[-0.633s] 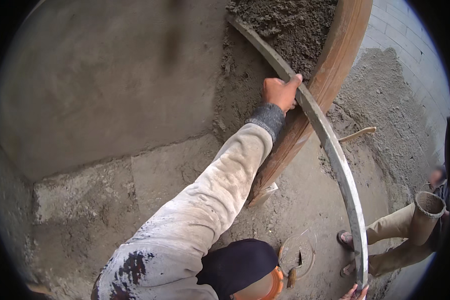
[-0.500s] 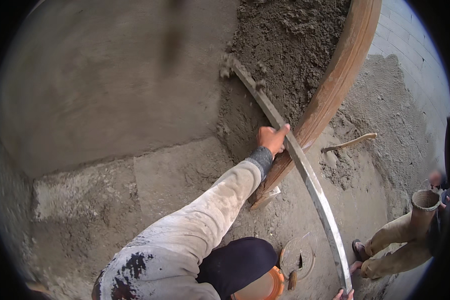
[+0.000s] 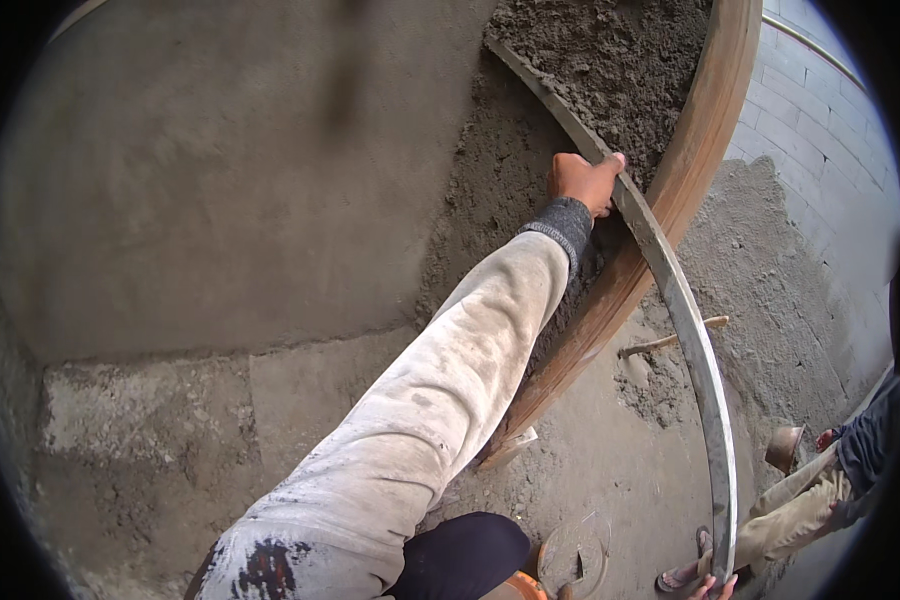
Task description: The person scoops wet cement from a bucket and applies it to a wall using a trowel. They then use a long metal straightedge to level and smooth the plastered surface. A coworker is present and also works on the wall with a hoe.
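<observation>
Grey is the long bar (image 3: 686, 312), and around it the fingers of the left hand (image 3: 582, 182) are closed, with the thumb laid over its edge. The right hand (image 3: 712, 587) is partly cut by the lower border of the view; its fingers grip the bottom end of the same bar. So the bar runs slanting between both hands and beyond the left one, and its upper end reaches the rough, wet mortar (image 3: 625, 75). It looks curved, but the lens bends straight edges.

Under the left hand's side of the bar passes a brown wooden beam (image 3: 698, 150); whether the two touch, I cannot tell. To the left of the mortar extends a smooth plastered surface (image 3: 230, 180). The left arm wears a pale, stained sleeve (image 3: 440, 380) with a dark cuff.

Right of the beam, a thin stick (image 3: 653, 346) lies partly behind the bar. Near the dark-clothed knee (image 3: 465, 550) are an orange bucket (image 3: 526, 584), mostly hidden, and a round dish (image 3: 598, 548). At the right, a co-worker (image 3: 845, 460) in light trousers has one hand beside a tilted brown container (image 3: 785, 448). Farther up stands a pale block wall (image 3: 800, 115).
</observation>
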`<state>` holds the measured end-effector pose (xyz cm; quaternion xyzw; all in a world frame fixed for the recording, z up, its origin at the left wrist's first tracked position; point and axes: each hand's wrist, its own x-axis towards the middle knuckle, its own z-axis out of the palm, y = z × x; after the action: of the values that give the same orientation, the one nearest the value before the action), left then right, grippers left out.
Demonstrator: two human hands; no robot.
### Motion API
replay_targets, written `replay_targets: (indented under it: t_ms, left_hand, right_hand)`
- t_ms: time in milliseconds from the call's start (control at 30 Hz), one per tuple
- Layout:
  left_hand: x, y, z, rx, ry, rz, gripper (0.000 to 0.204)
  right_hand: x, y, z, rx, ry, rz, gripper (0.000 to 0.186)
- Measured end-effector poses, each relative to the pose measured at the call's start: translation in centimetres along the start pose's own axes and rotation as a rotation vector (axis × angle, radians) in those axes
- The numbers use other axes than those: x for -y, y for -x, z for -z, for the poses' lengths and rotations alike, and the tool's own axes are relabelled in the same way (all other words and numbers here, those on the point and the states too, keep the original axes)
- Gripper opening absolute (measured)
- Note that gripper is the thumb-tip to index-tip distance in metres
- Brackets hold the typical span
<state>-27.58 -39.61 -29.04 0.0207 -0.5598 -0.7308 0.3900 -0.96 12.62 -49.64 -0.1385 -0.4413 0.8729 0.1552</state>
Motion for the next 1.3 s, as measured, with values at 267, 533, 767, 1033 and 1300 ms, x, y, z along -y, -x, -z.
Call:
replay_targets:
  t_ms: [267, 533, 767, 1033, 1300]
  left_hand:
    - [6.7, 3.5, 3.2, -0.024, 0.007, 0.159, 0.037]
    - [21.5, 13.9, 9.0, -0.030, 0.104, 0.525, 0.037]
    - [11.8, 9.9, 4.5, 0.040, 0.083, 0.213, 0.037]
    - [0.6, 1.2, -0.8, -0.047, 0.056, -0.025, 0.038]
    - [8.9, 5.3, 4.2, -0.035, -0.010, 0.141, 0.038]
  right_hand:
    - [-2.0, 1.7, 0.3, -0.188, 0.007, 0.125, 0.029]
    - [-4.6, 2.5, 4.3, -0.406, 0.149, 0.059, 0.024]
    - [-1.6, 2.5, 2.9, -0.299, 0.089, 0.085, 0.026]
    - [0.1, 1.4, -0.5, -0.078, -0.047, 0.111, 0.032]
    - [-1.7, 2.4, 0.6, -0.176, 0.109, 0.060, 0.030]
